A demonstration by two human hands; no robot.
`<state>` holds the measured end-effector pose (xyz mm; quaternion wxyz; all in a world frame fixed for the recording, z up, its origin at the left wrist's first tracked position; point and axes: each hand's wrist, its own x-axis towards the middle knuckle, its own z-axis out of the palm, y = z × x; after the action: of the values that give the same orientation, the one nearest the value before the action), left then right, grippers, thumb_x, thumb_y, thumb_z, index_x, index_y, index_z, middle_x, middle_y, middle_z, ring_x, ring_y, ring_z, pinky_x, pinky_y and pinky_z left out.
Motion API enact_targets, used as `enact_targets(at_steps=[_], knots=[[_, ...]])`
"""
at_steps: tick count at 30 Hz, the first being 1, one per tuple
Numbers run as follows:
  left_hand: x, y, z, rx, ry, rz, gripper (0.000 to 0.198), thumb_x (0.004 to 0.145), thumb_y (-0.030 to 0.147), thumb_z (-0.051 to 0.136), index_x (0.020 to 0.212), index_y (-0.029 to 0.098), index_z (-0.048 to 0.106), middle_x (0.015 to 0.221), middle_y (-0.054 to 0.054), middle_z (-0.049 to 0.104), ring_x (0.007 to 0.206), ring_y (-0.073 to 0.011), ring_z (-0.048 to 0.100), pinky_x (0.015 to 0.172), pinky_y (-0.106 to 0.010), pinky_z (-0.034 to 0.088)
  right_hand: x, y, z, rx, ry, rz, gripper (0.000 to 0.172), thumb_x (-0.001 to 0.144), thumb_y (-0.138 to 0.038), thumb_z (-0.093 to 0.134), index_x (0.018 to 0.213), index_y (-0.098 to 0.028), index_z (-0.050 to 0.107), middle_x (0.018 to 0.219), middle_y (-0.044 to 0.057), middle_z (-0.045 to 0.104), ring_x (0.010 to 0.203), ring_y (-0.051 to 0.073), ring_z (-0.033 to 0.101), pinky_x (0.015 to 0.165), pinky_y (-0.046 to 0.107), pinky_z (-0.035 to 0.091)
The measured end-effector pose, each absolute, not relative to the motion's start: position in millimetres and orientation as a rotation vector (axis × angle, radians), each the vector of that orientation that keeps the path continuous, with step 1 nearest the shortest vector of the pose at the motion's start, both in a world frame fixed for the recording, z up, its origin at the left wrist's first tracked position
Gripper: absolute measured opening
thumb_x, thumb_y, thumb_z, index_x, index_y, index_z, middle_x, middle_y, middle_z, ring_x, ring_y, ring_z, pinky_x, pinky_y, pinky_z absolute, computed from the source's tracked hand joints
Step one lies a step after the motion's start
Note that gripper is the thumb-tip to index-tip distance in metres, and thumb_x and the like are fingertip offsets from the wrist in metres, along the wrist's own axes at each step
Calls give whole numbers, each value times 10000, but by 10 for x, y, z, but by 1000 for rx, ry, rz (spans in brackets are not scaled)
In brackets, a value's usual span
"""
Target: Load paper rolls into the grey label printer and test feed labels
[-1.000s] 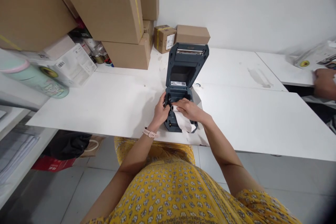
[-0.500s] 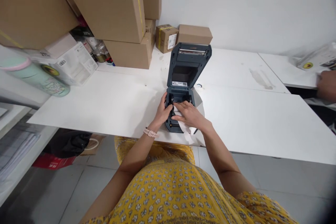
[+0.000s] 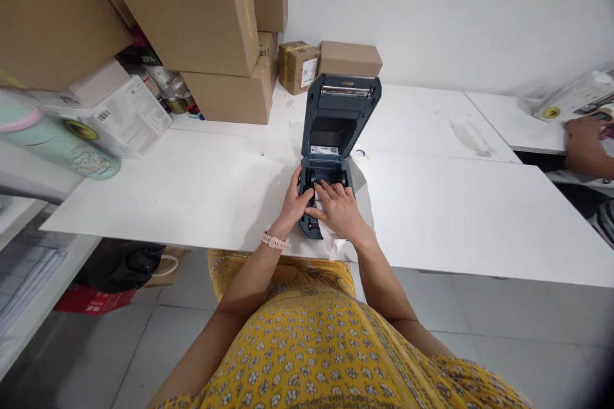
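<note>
A dark grey label printer (image 3: 336, 121) stands on the white table (image 3: 455, 217) with its lid tipped up and back. Inside its open bay lies a white paper roll, mostly covered by my hands. My left hand (image 3: 296, 200) grips the printer's left inner side, fingers curled. My right hand (image 3: 338, 209) presses down on the white paper (image 3: 330, 238), fingers laid over it. A strip of that paper trails out over the printer's front edge.
Stacked cardboard boxes (image 3: 192, 19) fill the table's back left, with two small boxes (image 3: 330, 62) behind the printer. A white carton (image 3: 127, 116) and a green bottle (image 3: 57, 144) sit at left. Another person's hand (image 3: 585, 144) works at the far right table.
My right hand has slid further into the printer bay, pushing the paper roll down. The loose paper strip at the front shows less. The other person's hand at right has shifted.
</note>
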<state>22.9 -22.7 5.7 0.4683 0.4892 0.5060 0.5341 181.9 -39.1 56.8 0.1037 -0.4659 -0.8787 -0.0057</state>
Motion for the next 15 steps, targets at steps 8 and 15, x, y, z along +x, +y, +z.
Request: enact_targets(at_steps=[8,15], knots=[[223,-217,56,1214,1247,1290,768,905,214,618,1624,268,354,1719,-76,402,1597,-258,387,1332,-424,296,1929,-396,545,-1357,-2441,236,407,1129,-301,328,1380,-145,607,1434,178,706,1272,339,661,991,486,470],[228,-233,99,1195,1253,1277,780,897,215,629,1625,275,356,1706,-72,424,1577,-270,416,1317,-430,323,2021,-332,582,-1317,-2421,333,220,1076,-298,533,998,-210,719,1387,128,745,1278,329,691,997,497,492]])
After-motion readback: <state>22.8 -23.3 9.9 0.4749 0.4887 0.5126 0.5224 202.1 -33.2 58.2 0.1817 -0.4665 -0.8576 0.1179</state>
